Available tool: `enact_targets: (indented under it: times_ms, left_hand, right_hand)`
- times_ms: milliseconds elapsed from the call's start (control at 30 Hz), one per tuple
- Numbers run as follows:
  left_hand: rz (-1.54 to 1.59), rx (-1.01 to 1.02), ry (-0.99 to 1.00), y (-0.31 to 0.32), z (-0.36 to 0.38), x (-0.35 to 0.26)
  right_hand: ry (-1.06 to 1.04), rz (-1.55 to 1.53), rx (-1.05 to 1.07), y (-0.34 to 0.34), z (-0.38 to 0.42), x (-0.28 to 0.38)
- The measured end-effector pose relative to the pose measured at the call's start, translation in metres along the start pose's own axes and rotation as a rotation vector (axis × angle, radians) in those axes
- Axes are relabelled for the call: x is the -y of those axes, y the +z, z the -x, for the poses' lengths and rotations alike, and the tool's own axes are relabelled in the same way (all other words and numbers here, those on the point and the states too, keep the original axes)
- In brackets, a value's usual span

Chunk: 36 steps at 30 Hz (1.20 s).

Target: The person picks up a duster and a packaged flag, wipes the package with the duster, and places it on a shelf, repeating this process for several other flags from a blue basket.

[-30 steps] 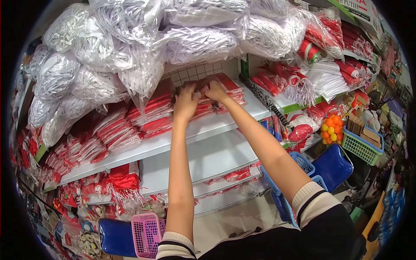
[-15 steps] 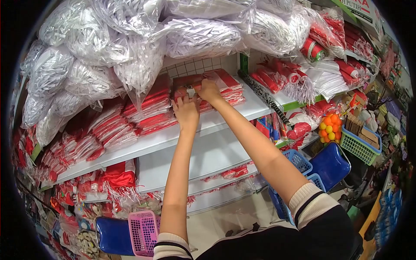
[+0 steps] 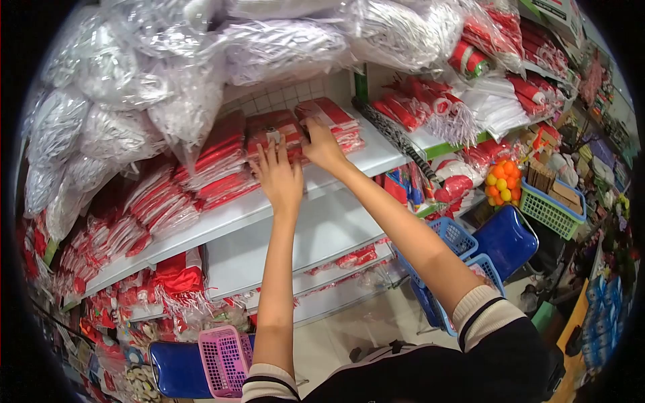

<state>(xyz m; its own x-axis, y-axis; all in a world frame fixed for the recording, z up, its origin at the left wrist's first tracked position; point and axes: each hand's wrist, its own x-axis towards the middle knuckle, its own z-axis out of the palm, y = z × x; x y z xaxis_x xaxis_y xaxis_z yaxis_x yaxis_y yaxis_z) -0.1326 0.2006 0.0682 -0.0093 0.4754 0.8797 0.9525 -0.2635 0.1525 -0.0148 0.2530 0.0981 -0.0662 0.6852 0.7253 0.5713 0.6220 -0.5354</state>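
Observation:
Plastic-wrapped red-and-white folded cloth packets (image 3: 272, 125) lie in a stack on a white shelf, in front of me. My left hand (image 3: 279, 180) rests on the near part of this stack, its fingers stretched and spread. At the stack's right side is my right hand (image 3: 324, 149), fingers apart and touching the packets' edge; some fingertips are partly hidden. Another stack of red-and-white packets (image 3: 336, 121) sits just right of that hand. To the left, a taller stack of similar packets (image 3: 218, 158) stands close beside the one I touch.
Bulky clear bags of white strips (image 3: 282, 50) hang over the shelf's back. A black-and-white patterned roll (image 3: 396, 141) lies right of the stacks. Below are a pink basket (image 3: 225, 363), blue baskets (image 3: 451, 236), a blue chair (image 3: 505, 242) and a green basket (image 3: 551, 208).
The view has shifted slightly, so the shelf appears farther left. My left fingers have straightened and spread on the packets. My right hand stays at the stack's right side.

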Motion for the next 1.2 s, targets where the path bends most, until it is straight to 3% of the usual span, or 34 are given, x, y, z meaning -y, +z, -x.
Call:
enact_targets:
  times_ms: [67, 100, 200, 333, 400, 500, 633, 867, 967, 1100, 1200]
  left_hand:
    - [0.207, -0.021, -0.034, -0.017, 0.019, -0.025]
    - [0.259, -0.085, -0.045, -0.024, 0.034, -0.041]
    - [0.67, 0.018, -0.216, -0.021, 0.103, -0.094]
    - [1.065, 0.547, -0.49, 0.027, 0.257, -0.169]
    - [1.172, 0.836, -0.688, 0.037, 0.338, -0.209]
    - [1.276, 1.26, -0.735, 0.051, 0.435, -0.246]
    - [1.34, 1.557, -0.781, 0.065, 0.503, -0.299]
    - [1.337, 1.703, -0.809, 0.112, 0.584, -0.374]
    - [1.072, 1.675, -0.476, 0.134, 0.6, -0.395]
    - [0.987, 1.553, -0.265, 0.151, 0.602, -0.417]
    - [0.962, 1.492, -0.124, 0.158, 0.606, -0.428]
  right_hand:
    - [-0.088, -0.102, -0.079, -0.035, 0.039, 0.011]
    - [-0.049, -0.115, -0.079, -0.051, 0.062, 0.011]
    - [0.125, -0.125, -0.086, -0.099, 0.148, -0.01]
    - [0.449, -0.022, -0.097, -0.15, 0.296, -0.09]
    - [0.757, -0.004, -0.06, -0.181, 0.37, -0.118]
    - [0.945, 0.136, -0.104, -0.221, 0.471, -0.158]
    - [1.186, 0.212, -0.183, -0.27, 0.592, -0.201]
    - [1.417, 0.329, -0.274, -0.313, 0.72, -0.247]
    - [1.444, 0.359, -0.207, -0.31, 0.74, -0.261]
    - [1.274, 0.619, -0.073, -0.298, 0.739, -0.273]
    - [1.286, 0.606, 0.024, -0.293, 0.735, -0.281]
